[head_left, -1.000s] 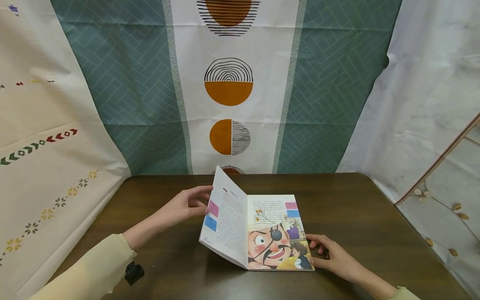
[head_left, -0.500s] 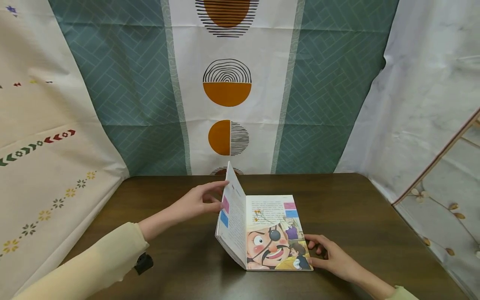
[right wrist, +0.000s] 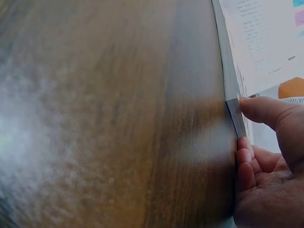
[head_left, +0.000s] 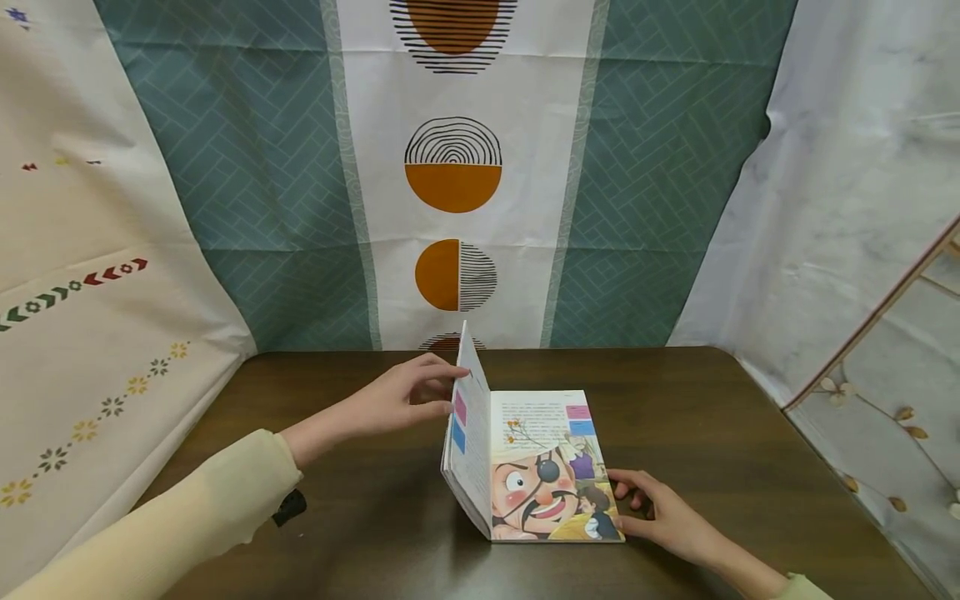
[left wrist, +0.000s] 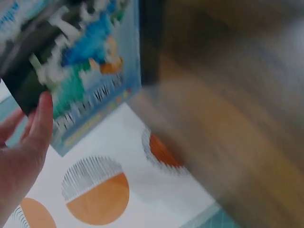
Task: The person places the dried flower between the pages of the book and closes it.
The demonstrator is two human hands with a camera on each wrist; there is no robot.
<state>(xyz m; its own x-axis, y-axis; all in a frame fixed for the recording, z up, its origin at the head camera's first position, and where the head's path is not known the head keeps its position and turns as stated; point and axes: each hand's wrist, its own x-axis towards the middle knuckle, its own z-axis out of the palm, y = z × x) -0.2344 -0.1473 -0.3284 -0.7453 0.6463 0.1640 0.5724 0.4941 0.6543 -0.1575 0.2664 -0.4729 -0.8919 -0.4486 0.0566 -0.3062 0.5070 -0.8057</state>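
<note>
An illustrated book (head_left: 534, 492) stands partly open on the dark wooden table (head_left: 360, 517). Its right side lies flat, showing text and a cartoon pirate face. The left part (head_left: 467, 442) is raised steeply, and my left hand (head_left: 420, 396) grips its outer edge from the left. In the left wrist view the colourful cover (left wrist: 85, 66) shows, with the left thumb (left wrist: 43, 118) against it. At the book's right edge, my right hand (head_left: 663, 517) holds the lower side. Its thumb (right wrist: 261, 109) touches the page edge in the right wrist view, with the fingers curled beside the book.
A patterned curtain (head_left: 277, 208) of green and white hangs behind the table. Pale cloths, one at the left (head_left: 97, 375) and one at the right (head_left: 840, 208), drape along the sides. A small black device (head_left: 289, 507) sits under the left sleeve.
The left hand has moved to the right, swinging the book's left part up from a low slant to nearly upright. The right hand keeps its place at the right edge.
</note>
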